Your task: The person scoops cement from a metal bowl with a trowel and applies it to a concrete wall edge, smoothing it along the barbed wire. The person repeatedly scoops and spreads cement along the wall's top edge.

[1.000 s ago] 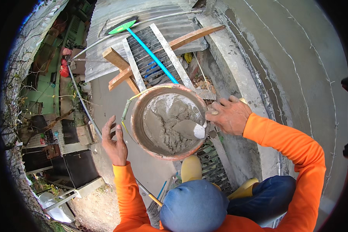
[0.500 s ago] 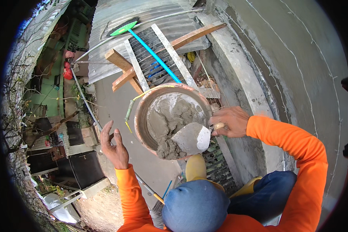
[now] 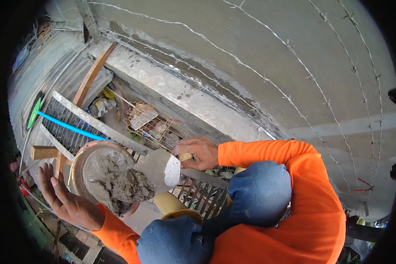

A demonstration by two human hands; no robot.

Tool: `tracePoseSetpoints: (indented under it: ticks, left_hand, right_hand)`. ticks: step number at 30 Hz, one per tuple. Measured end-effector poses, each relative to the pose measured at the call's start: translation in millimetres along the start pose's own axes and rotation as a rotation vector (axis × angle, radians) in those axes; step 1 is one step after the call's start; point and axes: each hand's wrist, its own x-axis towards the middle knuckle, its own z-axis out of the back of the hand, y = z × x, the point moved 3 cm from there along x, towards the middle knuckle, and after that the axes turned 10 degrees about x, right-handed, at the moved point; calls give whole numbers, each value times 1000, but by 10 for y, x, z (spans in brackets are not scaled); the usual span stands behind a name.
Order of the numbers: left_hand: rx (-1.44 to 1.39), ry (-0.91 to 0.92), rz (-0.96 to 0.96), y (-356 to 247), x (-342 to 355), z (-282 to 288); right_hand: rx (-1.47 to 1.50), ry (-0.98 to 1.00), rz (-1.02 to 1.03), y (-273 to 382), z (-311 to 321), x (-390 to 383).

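Observation:
My right hand (image 3: pixel 201 153) is closed around the wooden handle of a trowel (image 3: pixel 156 170). The trowel's broad grey blade, coated with wet cement and white near the handle, reaches over the right rim of a round bucket (image 3: pixel 76 172). Inside the bucket lies wet grey mortar (image 3: pixel 125 184), heaped toward the near right side, some of it at the rim. At the bucket's near left, my left hand (image 3: pixel 69 199) is raised with its fingers apart and nothing in it. Whether it touches the rim I cannot tell.
Under me is a slatted metal grating (image 3: pixel 198 193), with my yellow boot (image 3: pixel 174 204) near the bucket. A broom with a blue handle (image 3: pixel 72 127) lies beyond. Wooden beams (image 3: pixel 94 75) cross there. Rubble (image 3: pixel 152 125) sits below. Barbed wire (image 3: pixel 237 59) runs before the grey wall (image 3: pixel 251 44) at right.
The view has swung right, so the bucket appears farther left and more wall shows. The trowel blade now sits farther out past the bucket's right rim. My left hand stays open.

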Motion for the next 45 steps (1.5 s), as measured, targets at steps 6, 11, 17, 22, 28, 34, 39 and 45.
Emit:
tracePoseSetpoints:
  ticks: [6,11,17,22,28,34,39,45]
  left_hand:
    - [-165,907,-143,-164,-755,-1952]
    - [145,1372,-846,-67,-2579,-3467]
    - [500,1444,-1146,315,-3697,-4331]
    - [543,1540,-1044,562,-3842,-4287]
    - [579,1592,-1090,647,-3779,-3919]
    - [579,1577,-1091,682,-3784,-3899]
    - [575,1584,-1054,660,-3770,-3869]
    - [558,1623,-997,604,-3722,-3842]
  right_hand:
    - [-99,-527,-251,-184,604,-1794]
    - [-237,-849,-675,-299,882,-3416]
    - [-150,-1153,-784,-529,923,-4612]
    - [6,-1193,-958,-789,816,-5123]
    - [-17,-1021,-1186,-1213,905,-5403]
    - [-89,-685,-1494,-1677,1446,-5129]
    - [180,-643,-1699,-1776,1774,-4928]
    - [106,-554,-1691,-1713,1977,-4789]
